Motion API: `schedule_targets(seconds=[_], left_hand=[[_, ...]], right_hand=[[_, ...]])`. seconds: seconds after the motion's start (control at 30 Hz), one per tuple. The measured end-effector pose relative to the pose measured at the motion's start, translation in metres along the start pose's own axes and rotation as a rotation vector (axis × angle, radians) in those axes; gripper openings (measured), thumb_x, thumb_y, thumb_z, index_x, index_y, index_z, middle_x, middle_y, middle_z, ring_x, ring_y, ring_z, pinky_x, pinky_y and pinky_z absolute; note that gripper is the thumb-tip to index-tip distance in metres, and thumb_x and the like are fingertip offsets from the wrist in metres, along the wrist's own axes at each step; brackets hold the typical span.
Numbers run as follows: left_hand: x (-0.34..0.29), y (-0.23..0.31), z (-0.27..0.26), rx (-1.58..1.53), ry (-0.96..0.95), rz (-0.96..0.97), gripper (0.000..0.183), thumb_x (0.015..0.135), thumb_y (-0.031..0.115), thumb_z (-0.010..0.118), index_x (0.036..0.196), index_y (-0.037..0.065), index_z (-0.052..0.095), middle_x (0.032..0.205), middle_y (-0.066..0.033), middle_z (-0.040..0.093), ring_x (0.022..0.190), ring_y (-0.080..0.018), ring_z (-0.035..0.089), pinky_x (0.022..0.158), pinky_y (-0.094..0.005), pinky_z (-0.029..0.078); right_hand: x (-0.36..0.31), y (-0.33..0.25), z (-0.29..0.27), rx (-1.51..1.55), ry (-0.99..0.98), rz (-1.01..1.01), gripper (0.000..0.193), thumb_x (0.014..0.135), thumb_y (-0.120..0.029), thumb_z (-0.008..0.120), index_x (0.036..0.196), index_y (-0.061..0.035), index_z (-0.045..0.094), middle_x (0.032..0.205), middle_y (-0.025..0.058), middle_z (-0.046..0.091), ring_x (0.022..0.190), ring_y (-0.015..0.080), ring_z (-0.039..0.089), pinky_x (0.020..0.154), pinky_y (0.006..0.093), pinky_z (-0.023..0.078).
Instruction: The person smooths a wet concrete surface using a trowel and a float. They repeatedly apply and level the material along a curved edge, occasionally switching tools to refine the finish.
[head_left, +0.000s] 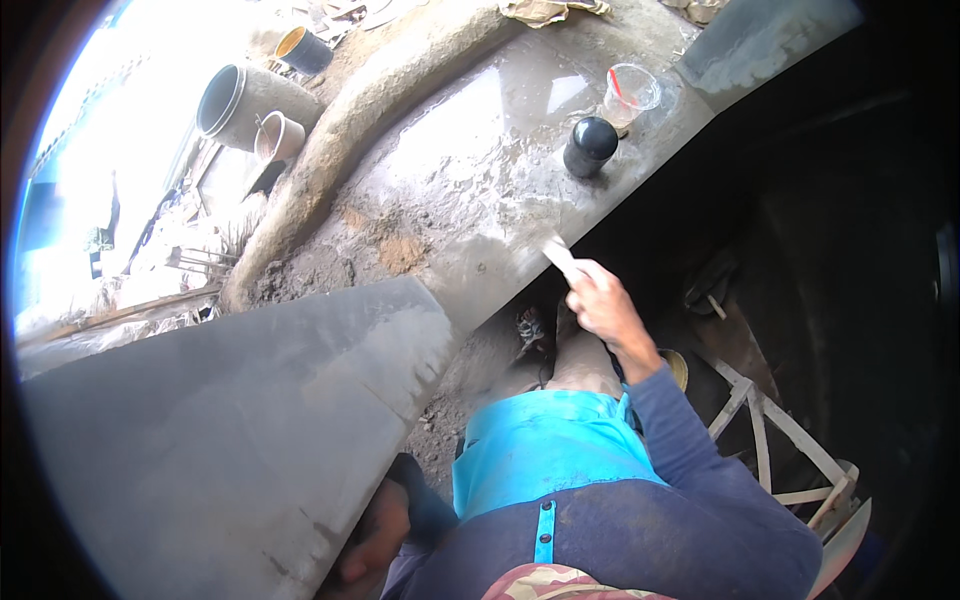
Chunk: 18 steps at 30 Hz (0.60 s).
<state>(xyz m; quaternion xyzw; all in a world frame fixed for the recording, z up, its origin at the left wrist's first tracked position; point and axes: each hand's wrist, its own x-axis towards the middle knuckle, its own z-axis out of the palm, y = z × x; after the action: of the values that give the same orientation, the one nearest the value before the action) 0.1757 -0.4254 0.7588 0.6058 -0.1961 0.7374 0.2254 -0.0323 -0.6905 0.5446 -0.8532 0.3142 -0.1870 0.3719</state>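
Right hand (pixel 605 310) is clamping a pale, flat-ended tool (pixel 563 258), blade angling to 11 over the concrete ledge (pixel 475 280). Left hand (pixel 378 528) is sitting half-hidden, grip: can't tell. At 12, dark round-topped canister (pixel 588 150) is standing; clear plastic cup (pixel 645 92) is holding a red stick (pixel 616 86). At 10: grey bucket (pixel 262 105), stick-holding pale tub (pixel 286 138).

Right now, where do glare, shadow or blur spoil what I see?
Head view: glare washes out the upper left, beyond the large gray bucket, and whitens part of the wet surface; deep shadow swallows much of the right side, around the wooden frame; the pale tool in the right hand looks slightly blurred; the fisheye corners go black.
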Motion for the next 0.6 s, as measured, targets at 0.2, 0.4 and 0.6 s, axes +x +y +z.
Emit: schedule_targets(seconds=[0.2,0.4,0.6], left_hand=[[-0.003,0.008,0.003,-0.043,-0.006,-0.008,0.059,0.118,0.033,0.028,0.156,-0.011,0.038,0.154,-0.0281,0.048,0.138,-0.0331,0.053,0.115,-0.0474,0.046],[-0.003,0.004,0.001,-0.011,0.010,0.002,0.059,0.118,0.033,0.028,0.156,-0.011,0.038,0.154,-0.0282,0.048,0.138,-0.0331,0.053,0.116,-0.0474,0.046],[-0.001,0.011,0.007,-0.037,0.003,-0.015,0.059,0.117,0.032,0.029,0.156,-0.011,0.038,0.153,-0.0283,0.048,0.138,-0.0331,0.052,0.116,-0.0474,0.045]], right_hand=[[0.072,-0.007,0.010,0.495,-0.195,0.758,0.028,0.108,-0.017,0.058,0.129,-0.0028,0.069,0.094,0.0178,0.071,0.085,0.0327,0.070,0.077,0.0468,0.057],[0.046,-0.060,-0.063,-0.255,0.021,0.105,0.039,0.103,-0.009,0.064,0.141,-0.0148,0.070,0.100,0.0170,0.060,0.092,0.0376,0.067,0.074,0.0488,0.057],[-0.001,-0.015,-0.033,-0.547,-0.065,0.059,0.050,0.099,-0.005,0.062,0.147,-0.0179,0.065,0.106,0.0156,0.056,0.095,0.0355,0.066,0.067,0.0471,0.061]])
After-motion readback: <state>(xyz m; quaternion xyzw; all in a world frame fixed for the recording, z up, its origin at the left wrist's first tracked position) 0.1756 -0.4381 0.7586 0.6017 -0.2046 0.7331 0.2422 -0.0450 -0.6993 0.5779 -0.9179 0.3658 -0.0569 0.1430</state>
